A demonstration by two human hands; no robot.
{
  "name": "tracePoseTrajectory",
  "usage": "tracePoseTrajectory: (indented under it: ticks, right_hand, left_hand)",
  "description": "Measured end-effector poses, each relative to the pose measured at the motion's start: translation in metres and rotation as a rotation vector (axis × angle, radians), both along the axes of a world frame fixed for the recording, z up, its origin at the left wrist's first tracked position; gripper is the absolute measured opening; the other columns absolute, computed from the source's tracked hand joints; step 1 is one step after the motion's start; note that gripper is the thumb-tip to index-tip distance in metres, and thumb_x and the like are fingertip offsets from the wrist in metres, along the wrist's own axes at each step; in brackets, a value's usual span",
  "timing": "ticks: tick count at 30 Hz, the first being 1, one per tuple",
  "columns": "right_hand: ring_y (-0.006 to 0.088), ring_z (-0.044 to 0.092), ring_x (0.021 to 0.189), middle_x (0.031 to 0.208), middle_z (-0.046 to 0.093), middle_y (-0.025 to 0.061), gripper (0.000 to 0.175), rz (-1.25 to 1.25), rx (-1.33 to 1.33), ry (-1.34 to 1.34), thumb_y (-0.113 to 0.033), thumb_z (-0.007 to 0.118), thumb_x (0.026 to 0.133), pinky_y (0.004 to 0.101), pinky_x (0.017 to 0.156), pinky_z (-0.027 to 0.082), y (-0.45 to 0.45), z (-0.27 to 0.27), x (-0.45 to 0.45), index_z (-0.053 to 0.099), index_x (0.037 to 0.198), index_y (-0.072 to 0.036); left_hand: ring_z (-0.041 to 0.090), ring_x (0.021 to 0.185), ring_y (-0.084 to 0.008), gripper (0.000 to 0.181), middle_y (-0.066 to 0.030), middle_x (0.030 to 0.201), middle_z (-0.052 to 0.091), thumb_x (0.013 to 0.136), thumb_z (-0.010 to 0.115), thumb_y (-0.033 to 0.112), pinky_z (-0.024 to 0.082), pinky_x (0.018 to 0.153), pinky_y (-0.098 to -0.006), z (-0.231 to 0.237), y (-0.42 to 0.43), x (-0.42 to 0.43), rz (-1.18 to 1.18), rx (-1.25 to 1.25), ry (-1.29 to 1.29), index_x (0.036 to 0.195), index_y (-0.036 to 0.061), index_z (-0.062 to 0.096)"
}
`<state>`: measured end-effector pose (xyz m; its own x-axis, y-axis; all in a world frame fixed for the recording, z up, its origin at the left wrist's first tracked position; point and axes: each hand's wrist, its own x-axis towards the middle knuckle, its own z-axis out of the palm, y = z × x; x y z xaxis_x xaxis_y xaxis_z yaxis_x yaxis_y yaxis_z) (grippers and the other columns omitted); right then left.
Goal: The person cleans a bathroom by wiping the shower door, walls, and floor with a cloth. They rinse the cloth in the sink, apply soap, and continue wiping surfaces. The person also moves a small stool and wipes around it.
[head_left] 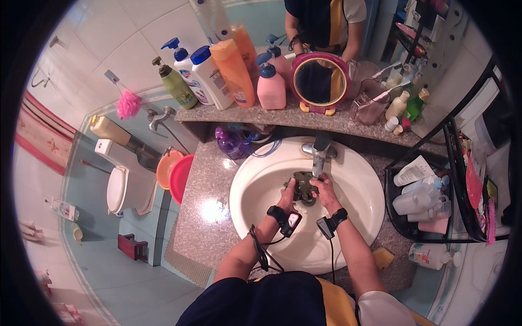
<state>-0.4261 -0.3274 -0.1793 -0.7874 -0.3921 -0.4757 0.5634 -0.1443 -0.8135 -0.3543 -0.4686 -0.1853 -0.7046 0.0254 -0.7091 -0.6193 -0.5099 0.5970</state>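
Both of my hands reach into a white oval washbasin (pixel 261 212), below its chrome faucet (pixel 318 161). Between them is a crumpled dark green cloth (pixel 303 187), bunched just above the drain (pixel 308 201). My left hand (pixel 288 194) grips the cloth's left side, thumb on top. On the other side, my right hand (pixel 325 190) pinches its right edge close under the spout. Dark straps with small devices and cables sit on both wrists. Whether water is running is hard to make out.
A stone shelf (pixel 244 116) behind the basin carries several bottles, a round mirror (pixel 320 82) and a cup with a toothbrush (pixel 369 104). Purple bottle (pixel 230 142) stands at back left. To the right are a black rack (pixel 420 234) and a yellow sponge (pixel 383 258).
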Motion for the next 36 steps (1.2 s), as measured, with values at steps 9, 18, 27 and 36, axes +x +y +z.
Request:
tracePoseTrajectory:
  ticks: [9,18,27,36]
  right_hand:
    - [0.0081,0.041,0.05,0.07,0.044,-0.0034,0.018,0.305,-0.306,-0.195,-0.008,0.054,0.078,0.0207,0.038,0.028,0.048,0.048,0.033,0.039,0.08,-0.018]
    - [0.0127,0.054,0.056,0.078,0.056,0.0016,0.029,-0.045,-0.062,-0.044,-0.007,0.067,0.074,0.0261,0.041,0.042,0.012,0.003,-0.003,0.052,0.099,-0.009]
    - [0.0248,0.063,0.089,0.105,0.063,0.0142,0.04,0.198,0.754,0.696,-0.012,0.063,0.082,0.0355,0.078,0.05,0.042,0.043,-0.006,0.051,0.119,-0.003]
    - [0.0315,0.031,0.132,0.144,0.036,0.0095,0.06,0.19,0.909,1.376,-0.03,0.06,0.084,0.0557,0.104,0.025,-0.007,0.132,-0.001,0.041,0.136,-0.007]
  left_hand:
    - [0.063,0.097,-0.0307,0.071,-0.0148,0.108,0.065,0.086,0.046,0.064,0.05,0.09,-0.0428,-0.029,-0.007,-0.017,0.101,0.393,0.052,0.113,-0.0005,0.057]
    - [0.062,0.092,-0.0156,0.053,-0.0054,0.105,0.065,0.078,0.074,0.036,0.05,0.084,-0.0308,0.005,0.012,0.006,-0.332,0.219,0.099,0.117,0.0054,0.057]
    - [0.06,0.091,-0.0306,0.048,-0.0068,0.097,0.064,0.075,0.066,0.044,0.048,0.088,-0.05,-0.012,0.008,-0.015,-0.129,0.476,-0.067,0.113,0.0136,0.059]
    - [0.063,0.091,-0.0207,0.043,-0.0039,0.101,0.065,0.086,0.055,0.053,0.054,0.074,-0.0379,-0.01,0.03,-0.044,0.13,0.514,0.08,0.11,0.018,0.059]
